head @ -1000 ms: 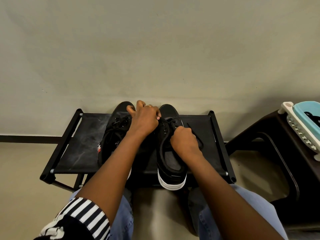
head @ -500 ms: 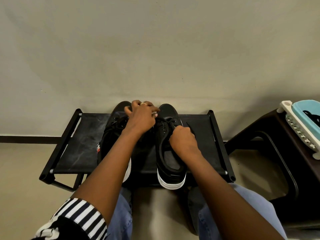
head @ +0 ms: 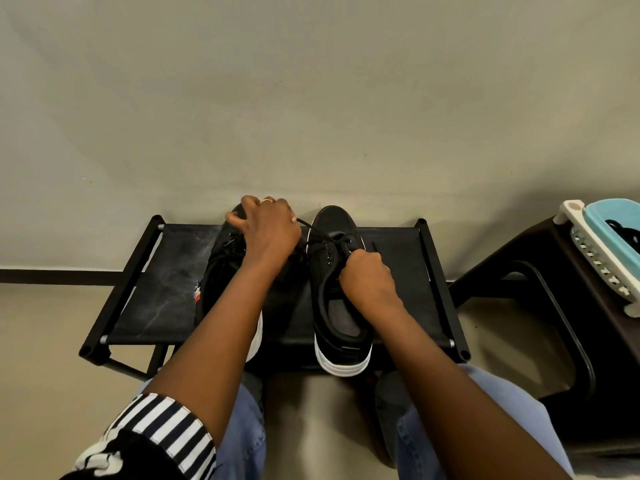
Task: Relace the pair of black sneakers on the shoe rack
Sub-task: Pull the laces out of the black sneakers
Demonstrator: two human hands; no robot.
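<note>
— What is seen, from the largest thing down?

— A plain wall (head: 311,98) is seen behind. A black rack (head: 166,289) is set against it, and a dark stool (head: 571,323) with a blue basket (head: 609,220) on it is placed to the right.

— Where are the sneakers found?

— Both are laid side by side on the rack's top, toes to the wall and heels at the near edge. The left sneaker (head: 221,268) is partly covered by the arm. The right sneaker (head: 334,223) is shown with its white sole.

— How are the grips held?

— The left hand (head: 268,230) is held over the left sneaker's toe, and one end of the lace (head: 317,235) is pinched in its closed grip. The right hand (head: 365,275) is held beside the right sneaker's tongue, its grip curled tightly round the other end. The lace is stretched between them through the right sneaker's front eyelets.

— Anything smaller?

— A ring (head: 266,200) is worn on the left hand.
</note>
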